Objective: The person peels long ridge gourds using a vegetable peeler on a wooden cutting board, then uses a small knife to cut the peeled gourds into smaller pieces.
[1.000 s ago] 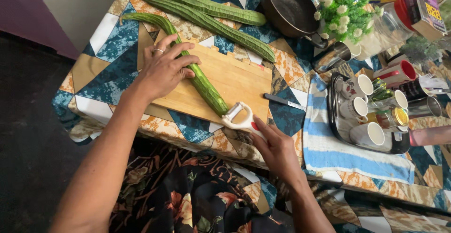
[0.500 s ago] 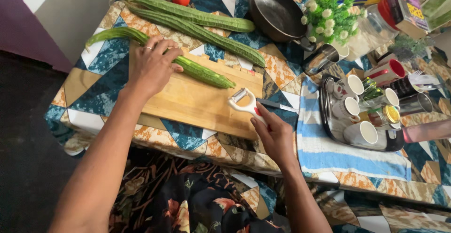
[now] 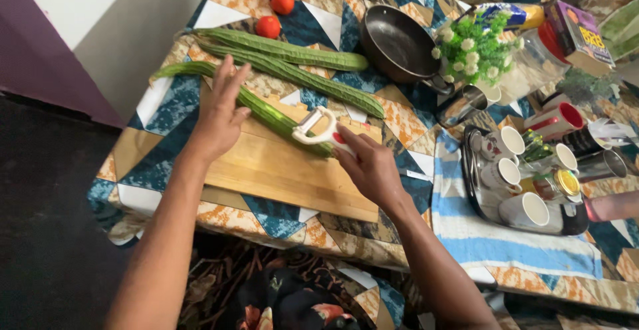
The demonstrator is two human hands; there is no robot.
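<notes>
A long green ridged gourd (image 3: 269,113) lies across the wooden cutting board (image 3: 279,170). My left hand (image 3: 219,110) rests flat on its left part, fingers stretched out and pressing it down. My right hand (image 3: 369,167) grips a white peeler with a red spot (image 3: 316,127), and the peeler's head sits on the gourd near its right end. Two more ridged gourds (image 3: 293,63) lie behind the board on the patterned tablecloth.
Three tomatoes (image 3: 274,7) lie at the back left. A dark frying pan (image 3: 396,43) and a pot of white-flowered greenery (image 3: 479,37) stand behind. A tray of white cups (image 3: 519,177) sits on a striped towel (image 3: 492,230) at the right, with jars and boxes beyond.
My right hand has carried the peeler up from the board's front right onto the gourd. My left hand has flattened its fingers over the gourd. The view has shifted.
</notes>
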